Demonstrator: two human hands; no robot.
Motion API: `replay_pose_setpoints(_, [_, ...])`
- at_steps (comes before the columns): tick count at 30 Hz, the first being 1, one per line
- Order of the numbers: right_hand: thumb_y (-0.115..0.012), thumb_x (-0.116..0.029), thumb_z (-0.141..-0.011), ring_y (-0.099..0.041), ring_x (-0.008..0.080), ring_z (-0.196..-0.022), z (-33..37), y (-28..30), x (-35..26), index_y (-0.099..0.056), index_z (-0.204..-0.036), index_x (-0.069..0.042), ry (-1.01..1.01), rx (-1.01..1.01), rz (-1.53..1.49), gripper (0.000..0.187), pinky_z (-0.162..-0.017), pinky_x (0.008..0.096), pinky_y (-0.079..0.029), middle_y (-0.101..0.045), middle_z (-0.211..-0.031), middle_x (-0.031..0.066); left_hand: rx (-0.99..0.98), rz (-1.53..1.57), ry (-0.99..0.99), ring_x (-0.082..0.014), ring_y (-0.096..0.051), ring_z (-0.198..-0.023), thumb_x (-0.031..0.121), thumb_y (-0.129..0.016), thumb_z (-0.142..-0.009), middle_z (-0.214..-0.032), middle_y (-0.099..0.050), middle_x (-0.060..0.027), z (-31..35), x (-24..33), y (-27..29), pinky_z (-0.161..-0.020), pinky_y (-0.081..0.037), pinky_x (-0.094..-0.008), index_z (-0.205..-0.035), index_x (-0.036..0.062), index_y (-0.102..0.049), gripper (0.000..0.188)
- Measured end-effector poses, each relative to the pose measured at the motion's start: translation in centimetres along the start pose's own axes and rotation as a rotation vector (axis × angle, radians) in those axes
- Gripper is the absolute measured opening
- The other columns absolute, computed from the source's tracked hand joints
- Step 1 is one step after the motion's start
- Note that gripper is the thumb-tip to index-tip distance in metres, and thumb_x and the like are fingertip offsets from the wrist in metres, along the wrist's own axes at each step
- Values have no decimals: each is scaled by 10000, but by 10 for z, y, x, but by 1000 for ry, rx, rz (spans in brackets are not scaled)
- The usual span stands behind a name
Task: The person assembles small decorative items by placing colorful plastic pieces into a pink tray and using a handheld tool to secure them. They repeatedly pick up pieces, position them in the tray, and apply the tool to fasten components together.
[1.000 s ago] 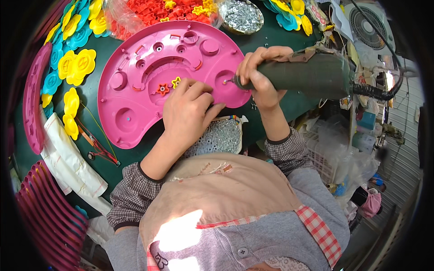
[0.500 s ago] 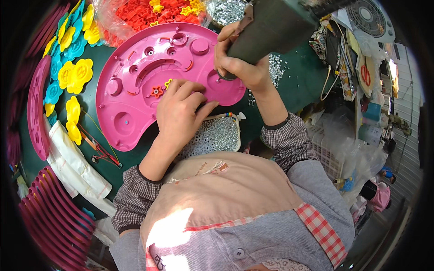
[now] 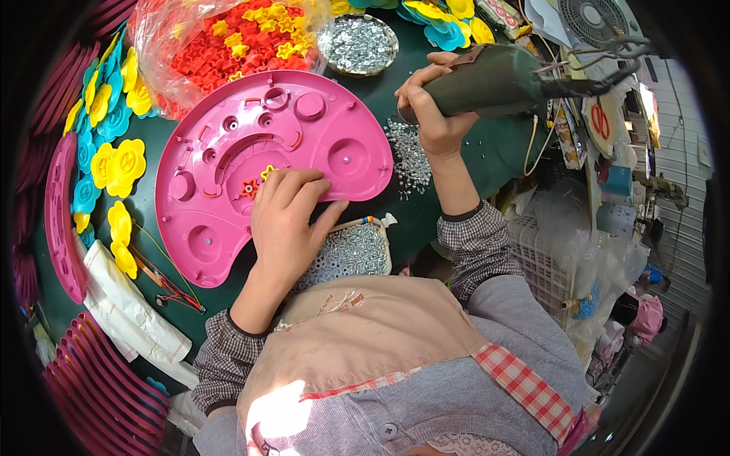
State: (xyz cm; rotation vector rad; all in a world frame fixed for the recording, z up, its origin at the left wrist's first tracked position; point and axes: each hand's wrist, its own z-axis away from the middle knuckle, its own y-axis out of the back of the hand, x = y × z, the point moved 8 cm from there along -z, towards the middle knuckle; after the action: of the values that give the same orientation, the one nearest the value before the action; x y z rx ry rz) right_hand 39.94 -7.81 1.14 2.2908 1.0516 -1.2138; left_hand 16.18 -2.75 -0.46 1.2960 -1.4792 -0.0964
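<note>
A pink curved plastic panel (image 3: 304,144) lies on the green table in front of me. My left hand (image 3: 285,216) grips it at the inner edge, fingers over the top and thumb by the rim. Beside those fingertips sit a small red star (image 3: 249,188) and a yellow star (image 3: 268,172). In my right hand (image 3: 437,125) is a dark green power screwdriver (image 3: 490,82), raised right of the panel with its cable trailing right. Its tip is hidden by the hand. A screw head shows in the panel's right-hand round recess (image 3: 346,159).
A tray of screws and washers (image 3: 353,249) sits near me, and loose screws (image 3: 408,156) lie right of the panel. Behind are a bag of red and yellow stars (image 3: 205,61) and a bowl of metal pieces (image 3: 359,45). Yellow flower shapes (image 3: 118,167) and stacked pink panels (image 3: 106,387) lie left.
The right hand has lifted the screwdriver off the panel's right recess and moved it right, tilting it. The left hand stays on the panel. The whole view has shifted slightly.
</note>
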Motion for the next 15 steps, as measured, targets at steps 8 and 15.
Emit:
replay_pose_setpoints(8, [-657, 134, -825, -627, 204, -625, -7, -1, -44, -404, -1290, 19, 66, 87, -197, 542, -634, 378, -577, -636, -783, 124, 96, 157, 54, -315, -641, -964, 147, -825, -821, -1011, -686, -95, -29, -1, -2, -846, -490, -432, -1031, 48, -735, 250])
replay_pose_setpoints(15, [-530, 18, -835, -564, 227, -604, -3, -14, -101, -345, -1327, 12, 127, 18, -350, 526, -671, 475, -583, -559, -777, 152, 46, 227, -35, -318, -647, -901, 170, -798, -874, -894, -662, -101, -65, 9, -38, -838, -481, -438, -986, 36, -722, 190])
